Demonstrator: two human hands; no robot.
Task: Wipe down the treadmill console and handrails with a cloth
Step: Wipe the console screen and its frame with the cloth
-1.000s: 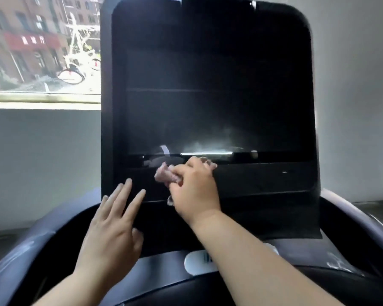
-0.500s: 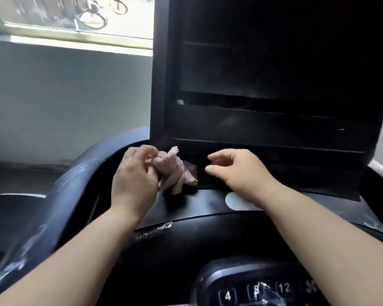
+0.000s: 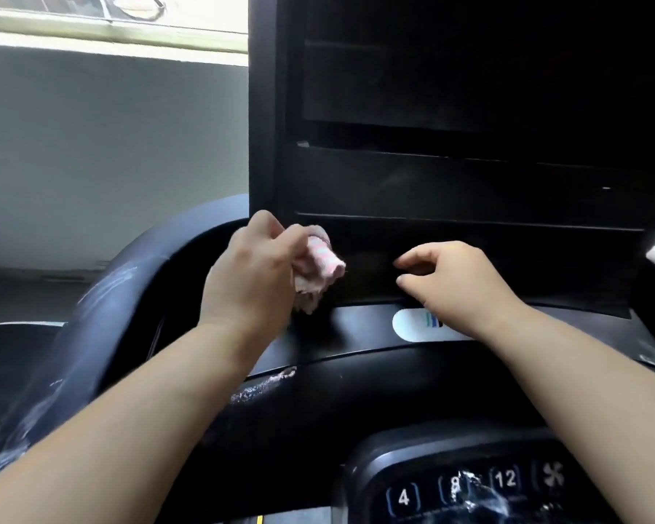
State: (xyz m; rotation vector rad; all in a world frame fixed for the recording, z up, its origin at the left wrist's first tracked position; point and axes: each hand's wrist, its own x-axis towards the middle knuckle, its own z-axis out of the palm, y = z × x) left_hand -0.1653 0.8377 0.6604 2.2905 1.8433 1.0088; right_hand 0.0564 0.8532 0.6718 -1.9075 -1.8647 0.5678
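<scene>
Head view is showing the cloth [image 3: 320, 264] bunched in the left hand [image 3: 250, 285]. A second ago the right hand [image 3: 460, 283] was pressing it against the lower bar of the console [image 3: 450, 183], and the left hand was hovering flat and empty. Against half a second ago little is differing. The left hand is still clutching the cloth at the console's lower left corner. The right hand is still hanging just beside it, now with a slightly wider gap between its fingertips and the cloth.

The right hand is gripping nothing, its fingers loosely curled with thumb and forefinger apart. Whether its fingertips are touching the console's base is hard to tell from this angle.

The cloth is looking pale pink with faint lighter stripes, crumpled into a wad. The left fingers are wrapping its upper part, and a ragged end is dangling toward the flat dark ledge below the console. The console itself is standing tall and black, its screen dark.

On the left, the handrail [image 3: 103, 315] is curving away, carrying whitish smears along its top. A white oval sticker [image 3: 413, 329] is lying on the ledge under the right wrist. At the bottom edge, buttons [image 3: 469, 485] marked 4, 8 and 12 are showing, partly smeared.
</scene>
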